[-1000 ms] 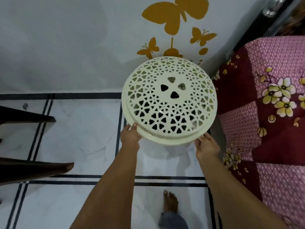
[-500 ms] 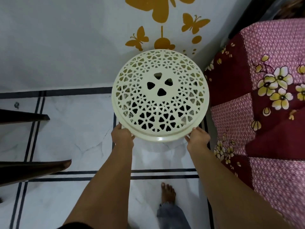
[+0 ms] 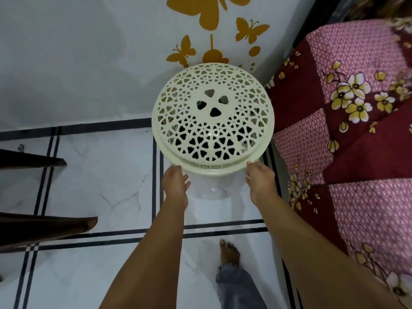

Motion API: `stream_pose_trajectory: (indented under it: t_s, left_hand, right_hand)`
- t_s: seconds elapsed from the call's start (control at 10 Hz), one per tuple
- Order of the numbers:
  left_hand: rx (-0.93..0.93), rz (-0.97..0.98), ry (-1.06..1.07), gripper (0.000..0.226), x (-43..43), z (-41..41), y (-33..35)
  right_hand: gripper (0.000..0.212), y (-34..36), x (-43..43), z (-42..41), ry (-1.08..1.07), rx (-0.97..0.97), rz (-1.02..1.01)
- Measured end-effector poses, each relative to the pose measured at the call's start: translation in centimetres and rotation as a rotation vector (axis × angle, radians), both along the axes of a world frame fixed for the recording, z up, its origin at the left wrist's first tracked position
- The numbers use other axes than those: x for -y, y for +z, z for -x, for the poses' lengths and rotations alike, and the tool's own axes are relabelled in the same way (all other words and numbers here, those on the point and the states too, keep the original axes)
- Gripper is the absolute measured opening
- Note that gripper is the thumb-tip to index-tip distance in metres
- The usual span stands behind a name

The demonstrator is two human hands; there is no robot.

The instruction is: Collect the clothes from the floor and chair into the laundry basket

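Both hands [image 3: 176, 182] [image 3: 259, 178] outstretched, fingertips at the laundry basket [image 3: 213, 118] rim.

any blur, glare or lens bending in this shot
Head view: the wide lens bows the floor lines and stretches the forearms; the right hand has slightly smeared fingertips at the basket lid; a soft glossy sheen sits on the tile below the lid; lighting is dim and even, with a faint shadow on the wall.

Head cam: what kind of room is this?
Most likely a bedroom at home: a floral quilted bedspread on the right, butterfly decals on the wall, marble-look floor tiles, and a cream laundry basket by the bed.
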State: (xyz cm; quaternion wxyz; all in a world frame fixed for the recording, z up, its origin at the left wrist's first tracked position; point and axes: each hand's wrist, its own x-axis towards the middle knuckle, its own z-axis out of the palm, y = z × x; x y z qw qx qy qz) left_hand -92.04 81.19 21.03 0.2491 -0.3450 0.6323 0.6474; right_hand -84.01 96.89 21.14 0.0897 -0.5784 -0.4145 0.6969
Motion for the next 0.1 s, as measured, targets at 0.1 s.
stream_pose_trajectory:
  t_s: [0.1]
  left_hand:
    - [-0.077,-0.043,-0.098,0.046,1.64,-2.32,3.18]
  right_hand:
    - [0.04,4.84,2.63,-1.61,0.103,-0.021,-0.14]
